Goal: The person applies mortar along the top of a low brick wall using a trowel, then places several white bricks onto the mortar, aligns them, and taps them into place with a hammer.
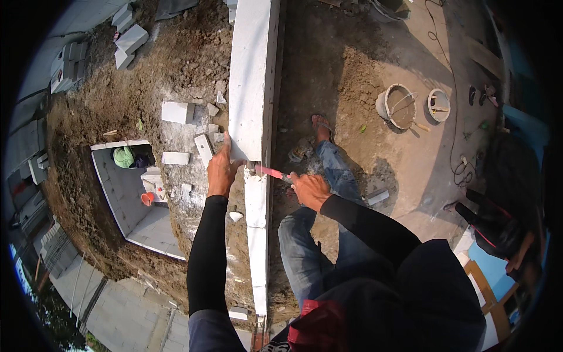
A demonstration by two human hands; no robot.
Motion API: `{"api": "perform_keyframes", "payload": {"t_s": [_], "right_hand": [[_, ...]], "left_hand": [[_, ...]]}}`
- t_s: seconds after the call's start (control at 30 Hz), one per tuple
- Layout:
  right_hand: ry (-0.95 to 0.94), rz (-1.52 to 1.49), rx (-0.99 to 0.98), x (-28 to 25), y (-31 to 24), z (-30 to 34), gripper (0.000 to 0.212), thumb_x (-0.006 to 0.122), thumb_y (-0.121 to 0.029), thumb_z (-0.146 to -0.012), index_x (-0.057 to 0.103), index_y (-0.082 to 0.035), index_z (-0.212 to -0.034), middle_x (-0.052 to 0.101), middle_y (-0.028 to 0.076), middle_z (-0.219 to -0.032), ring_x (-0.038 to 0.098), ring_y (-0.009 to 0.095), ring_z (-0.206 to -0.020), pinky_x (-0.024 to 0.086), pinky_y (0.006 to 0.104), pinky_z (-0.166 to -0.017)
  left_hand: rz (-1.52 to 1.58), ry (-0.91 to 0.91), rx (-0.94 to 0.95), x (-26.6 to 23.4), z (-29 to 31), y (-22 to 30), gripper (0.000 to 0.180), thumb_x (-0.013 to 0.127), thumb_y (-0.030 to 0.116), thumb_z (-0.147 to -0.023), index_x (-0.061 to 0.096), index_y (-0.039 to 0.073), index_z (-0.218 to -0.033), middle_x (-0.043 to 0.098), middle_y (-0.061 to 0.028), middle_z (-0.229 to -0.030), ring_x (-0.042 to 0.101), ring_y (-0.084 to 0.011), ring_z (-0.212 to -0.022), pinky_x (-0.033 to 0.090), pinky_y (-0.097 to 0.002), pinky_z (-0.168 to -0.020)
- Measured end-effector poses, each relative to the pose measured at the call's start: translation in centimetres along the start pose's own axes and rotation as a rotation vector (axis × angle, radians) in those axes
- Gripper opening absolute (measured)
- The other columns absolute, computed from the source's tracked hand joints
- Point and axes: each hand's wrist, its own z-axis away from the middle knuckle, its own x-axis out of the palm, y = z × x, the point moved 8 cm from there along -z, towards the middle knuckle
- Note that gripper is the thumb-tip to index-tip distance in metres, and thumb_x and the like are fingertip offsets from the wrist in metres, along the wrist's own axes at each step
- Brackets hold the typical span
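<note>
Head view, looking down over a building site.

Ground: bare soil (pixel 176 64) on the person's left; concrete slab (pixel 422 176) on the right, partly dusted with earth.

Wall (pixel 252 76): a long line of white blocks runs up the middle of the frame, top face showing, dividing soil from slab. A joint sits between the long upper run and a shorter block below it.

Pit (pixel 138 205): a white-lined rectangular opening sunk in the soil, left of the wall. A green object and a small orange cup lie at its upper edge.

Loose blocks (pixel 177 111): white offcuts scattered on the soil between pit and wall; a further stack at top left.

Buckets (pixel 400 105): two round pails on the slab, well apart from the wall, the larger with a tool leaning in it. A black cable trails past them.

Person: black sleeves, jeans, one sandalled foot on the slab just right of the wall.

Left hand (pixel 221 170): fingers spread flat, palm down, pressed on the wall's left edge just above the joint. Grasps nothing.

Right hand (pixel 309 189): closed in a fist round the handle of a trowel (pixel 271 172).

Trowel: red handle; its tip points left and meets the wall at the joint, just beside the left hand. Blade is mostly hidden, shape unclear.
</note>
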Motion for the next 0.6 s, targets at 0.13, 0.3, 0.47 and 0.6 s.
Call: {"api": "perform_keyframes", "payload": {"t_s": [0.13, 0.3, 0.47, 0.6], "right_hand": [[-0.036, 0.070, -0.128, 0.0, -0.4, -0.9, 0.025, 0.065, -0.016, -0.094, 0.068, 0.000, -0.112, 0.073, 0.020, -0.080, 0.074, 0.037, -0.076, 0.056, 0.0473, -0.065], [-0.072, 0.091, -0.084, 0.3, -0.9, -0.9, 0.033, 0.066, -0.017, -0.095, 0.066, 0.003, -0.122, 0.072, 0.019, -0.078, 0.075, 0.036, -0.076, 0.056, 0.0452, -0.064], [-0.042, 0.072, -0.132, -0.9, 1.0, -1.3, 0.051, 0.084, -0.013, -0.077, 0.064, 0.003, -0.121, 0.073, 0.021, -0.085, 0.075, 0.035, -0.076, 0.056, 0.0435, -0.061], [-0.124, 0.138, -0.228, -1.4, 0.9, -2.1, 0.050, 0.077, -0.016, -0.086, 0.063, 0.005, -0.130, 0.073, 0.022, -0.087, 0.074, 0.036, -0.076, 0.056, 0.0443, -0.060]], "left_hand": [[-0.048, -0.030, -0.068, -0.6, 0.0, -0.5, 0.107, 0.093, 0.018, -0.071, 0.036, 0.007, -0.162, 0.074, -0.0249, -0.118, 0.073, -0.0408, -0.105, 0.057, -0.0449, -0.087], [-0.049, -0.019, -0.061, -0.9, 0.0, -0.4, 0.109, 0.091, 0.014, -0.073, 0.032, 0.009, -0.164, 0.073, -0.0233, -0.115, 0.073, -0.0398, -0.104, 0.058, -0.0444, -0.084], [-0.042, -0.048, -0.124, -0.6, 0.3, -0.2, 0.107, 0.092, 0.015, -0.072, 0.035, 0.011, -0.164, 0.074, -0.0214, -0.117, 0.073, -0.0384, -0.104, 0.058, -0.0441, -0.085], [0.023, -0.029, -0.152, -0.6, 0.3, -1.0, 0.108, 0.091, 0.014, -0.070, 0.037, 0.015, -0.163, 0.074, -0.0222, -0.118, 0.073, -0.0396, -0.106, 0.057, -0.0448, -0.088]]}}
